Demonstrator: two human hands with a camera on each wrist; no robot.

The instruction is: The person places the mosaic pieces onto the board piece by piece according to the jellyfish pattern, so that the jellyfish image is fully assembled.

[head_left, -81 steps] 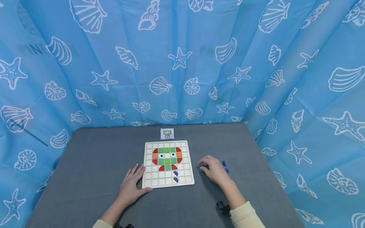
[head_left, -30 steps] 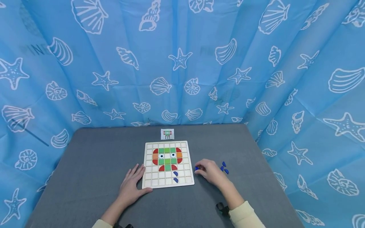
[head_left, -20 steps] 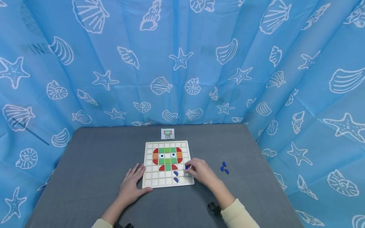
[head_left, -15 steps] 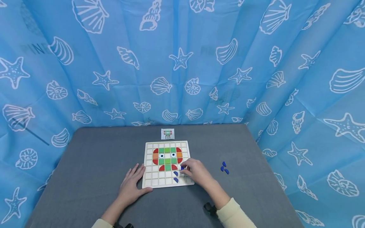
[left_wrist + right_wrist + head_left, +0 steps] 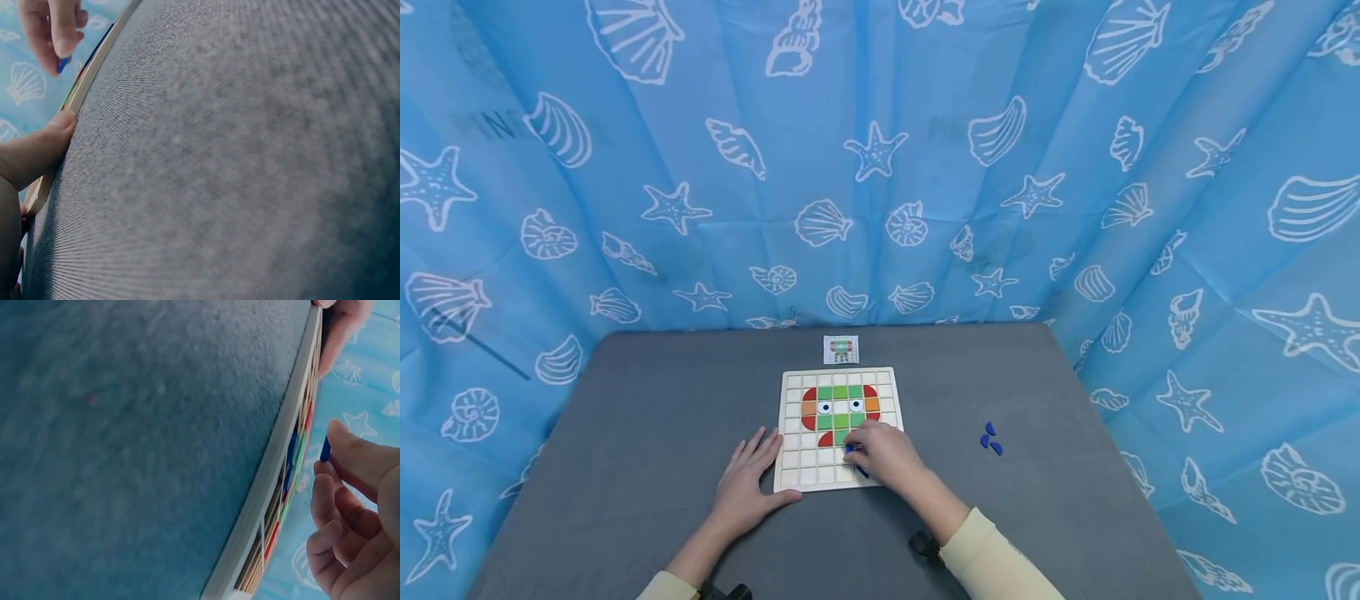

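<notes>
My right hand (image 5: pixel 886 454) pinches a small blue half-round tile (image 5: pixel 325 450) between thumb and fingertip, close over the lower middle of the wooden grid board (image 5: pixel 790 462). The board bears green, orange and red tiles and two round eye tiles (image 5: pixel 825 407). Another blue tile (image 5: pixel 862 472) lies in the grid, partly behind my right hand, which also hides nearby cells. At the board's lower left corner rests my left hand (image 5: pixel 743 483), its fingers extended along the left side and its thumb (image 5: pixel 61 122) against the near edge.
Three blue half-round tiles (image 5: pixel 990 438) lie on the grey table (image 5: pixel 685 400) right of the board. Beyond the board's far edge is a small picture card (image 5: pixel 841 349) with a similar coloured pattern. A blue shell-print curtain (image 5: pixel 910 275) hangs behind and beside the table.
My right hand has picked up a blue tile from the table's right side and carried it left over the board. My left hand has stayed at the corner.
</notes>
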